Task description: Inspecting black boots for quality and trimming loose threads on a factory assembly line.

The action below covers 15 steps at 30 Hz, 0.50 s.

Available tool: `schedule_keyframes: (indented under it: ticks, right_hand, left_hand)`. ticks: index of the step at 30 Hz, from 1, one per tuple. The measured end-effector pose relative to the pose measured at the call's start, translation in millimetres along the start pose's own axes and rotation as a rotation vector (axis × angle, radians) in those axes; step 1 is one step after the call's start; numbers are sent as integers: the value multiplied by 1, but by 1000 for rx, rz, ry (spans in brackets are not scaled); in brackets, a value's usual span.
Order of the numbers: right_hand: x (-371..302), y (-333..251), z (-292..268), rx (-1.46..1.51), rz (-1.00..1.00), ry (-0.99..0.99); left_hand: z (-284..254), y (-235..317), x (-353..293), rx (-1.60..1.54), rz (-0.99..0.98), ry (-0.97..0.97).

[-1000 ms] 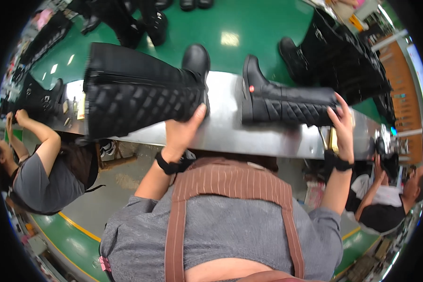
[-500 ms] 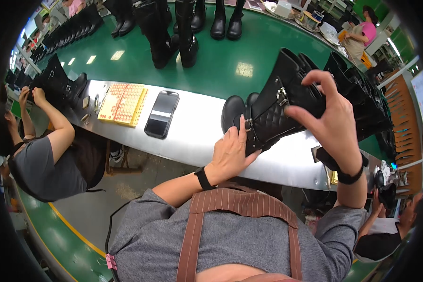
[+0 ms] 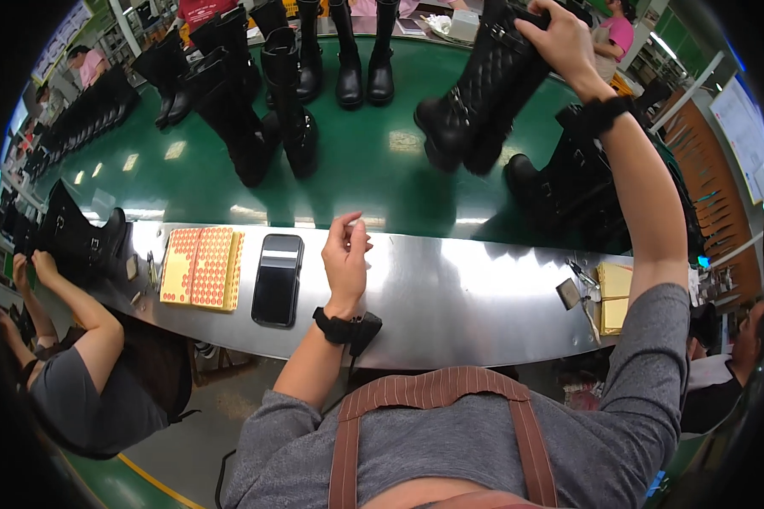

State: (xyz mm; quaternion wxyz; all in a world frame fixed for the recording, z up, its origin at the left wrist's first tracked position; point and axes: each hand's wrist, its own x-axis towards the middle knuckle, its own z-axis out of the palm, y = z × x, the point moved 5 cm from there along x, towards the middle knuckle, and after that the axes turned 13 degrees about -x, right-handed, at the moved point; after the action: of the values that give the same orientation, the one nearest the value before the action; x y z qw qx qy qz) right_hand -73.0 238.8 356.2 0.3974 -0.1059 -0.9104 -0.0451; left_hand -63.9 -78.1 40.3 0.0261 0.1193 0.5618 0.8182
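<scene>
Glossy green tabletop (image 3: 361, 157), steel ledge (image 3: 467, 310); grey floor (image 3: 174, 441), yellow line (image 3: 157, 482).

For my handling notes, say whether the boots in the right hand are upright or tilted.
Tilted: the boots lean, tops to the right of their feet, the right hand gripping them near the top.

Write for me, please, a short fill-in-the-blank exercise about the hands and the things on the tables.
1. The right hand grips quilted black ____ near their upper end.
2. The left hand holds ____.
3. From the wearer's viewpoint, the black phone lies just to the ____ of the yellow pad with red dots.
4. Beyond the metal strip, the broad tabletop is coloured ____.

Missing words: boots; nothing; right; green.
</scene>
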Motion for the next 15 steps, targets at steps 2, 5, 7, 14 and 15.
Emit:
schedule_keyframes:
  ticks: [2, 5, 7, 14, 15]
  right_hand:
    - [19, 2, 34, -46, -18, 98]
    - [33, -7, 81, -232, 180, -57]
    - [56, 44, 180, -263, 168, -122]
    - [79, 58, 266, -360, 77, -420]
    - [79, 41, 254, -376, -1, -318]
  left_hand:
    - [-11, -24, 4, -106, -274, 40]
    - [-13, -22, 6, -117, -253, 41]
    - [-10, -28, 6, -85, -312, 14]
    - [-2, -35, -1, -65, -396, -73]
    - [-6, -36, -3, -69, -395, -58]
